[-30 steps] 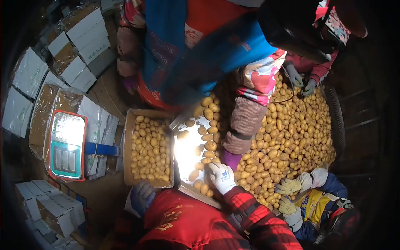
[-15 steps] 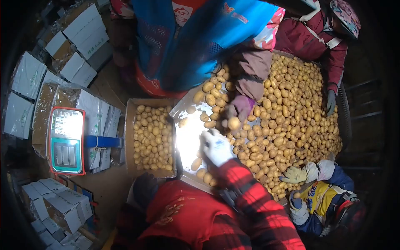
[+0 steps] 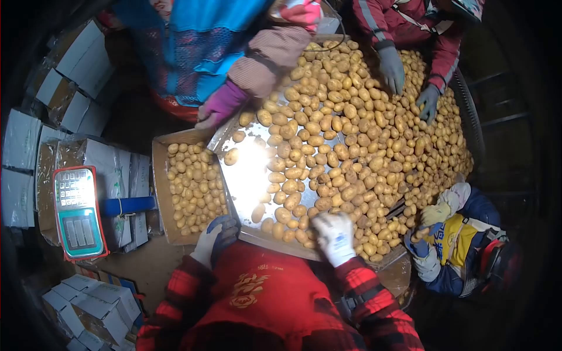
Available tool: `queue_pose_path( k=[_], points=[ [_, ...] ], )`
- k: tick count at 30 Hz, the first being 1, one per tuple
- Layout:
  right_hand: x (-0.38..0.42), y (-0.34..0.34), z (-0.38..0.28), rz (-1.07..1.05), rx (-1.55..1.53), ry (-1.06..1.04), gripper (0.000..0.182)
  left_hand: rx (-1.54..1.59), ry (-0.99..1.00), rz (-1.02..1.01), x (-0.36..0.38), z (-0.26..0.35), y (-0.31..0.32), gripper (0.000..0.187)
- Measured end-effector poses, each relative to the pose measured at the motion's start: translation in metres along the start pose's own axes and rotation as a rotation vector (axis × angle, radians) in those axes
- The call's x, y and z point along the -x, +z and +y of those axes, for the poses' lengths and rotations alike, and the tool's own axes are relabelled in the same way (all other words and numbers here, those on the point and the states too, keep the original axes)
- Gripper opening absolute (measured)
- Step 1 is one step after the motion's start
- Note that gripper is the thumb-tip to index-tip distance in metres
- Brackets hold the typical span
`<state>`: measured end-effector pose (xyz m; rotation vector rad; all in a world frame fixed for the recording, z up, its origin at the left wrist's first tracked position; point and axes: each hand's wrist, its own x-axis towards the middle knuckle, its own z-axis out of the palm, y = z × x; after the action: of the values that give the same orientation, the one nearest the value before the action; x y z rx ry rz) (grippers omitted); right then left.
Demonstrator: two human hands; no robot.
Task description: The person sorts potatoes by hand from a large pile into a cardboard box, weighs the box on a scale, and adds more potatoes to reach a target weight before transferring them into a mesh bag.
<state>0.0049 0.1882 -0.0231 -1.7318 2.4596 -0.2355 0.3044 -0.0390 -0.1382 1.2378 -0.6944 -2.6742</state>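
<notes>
My right hand (image 3: 335, 237), in a white glove, reaches into the potatoes (image 3: 366, 155) at the near side of the metal tray (image 3: 234, 190). Its fingers are stretched out and touch potatoes there. My left hand (image 3: 216, 235), gloved in white and dark blue, is closed at the near right corner of the cardboard box (image 3: 166, 234). The fingers appear to grip the rim, though the contact is partly hidden. Small potatoes (image 3: 196, 181) fill much of this box, which stands against the tray's left end.
Across the tray are a co-worker's purple-gloved hand (image 3: 222, 105) and another's grey-gloved hands (image 3: 392, 70). A person in a yellow vest (image 3: 449, 238) works at the right. A scale (image 3: 81, 213) and stacked cartons (image 3: 96, 304) stand left.
My right hand has moved right and nearer, from the tray's bright part to the potatoes. My left hand has come into clear view by the box. The purple-gloved hand has moved left, without its potato.
</notes>
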Motion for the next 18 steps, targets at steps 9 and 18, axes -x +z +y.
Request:
queue_pose_path(
  k=[9, 18],
  points=[
    [-0.067, 0.098, -0.107, -0.328, 0.477, -0.415, 0.025, -0.003, 0.044, 0.047, 0.016, -0.007, 0.000, 0.051],
    [-0.072, 0.035, -0.106, -0.026, -0.063, -0.388, 0.024, 0.162, 0.148, 0.195, 0.069, -0.014, -0.032, 0.050]
  ],
)
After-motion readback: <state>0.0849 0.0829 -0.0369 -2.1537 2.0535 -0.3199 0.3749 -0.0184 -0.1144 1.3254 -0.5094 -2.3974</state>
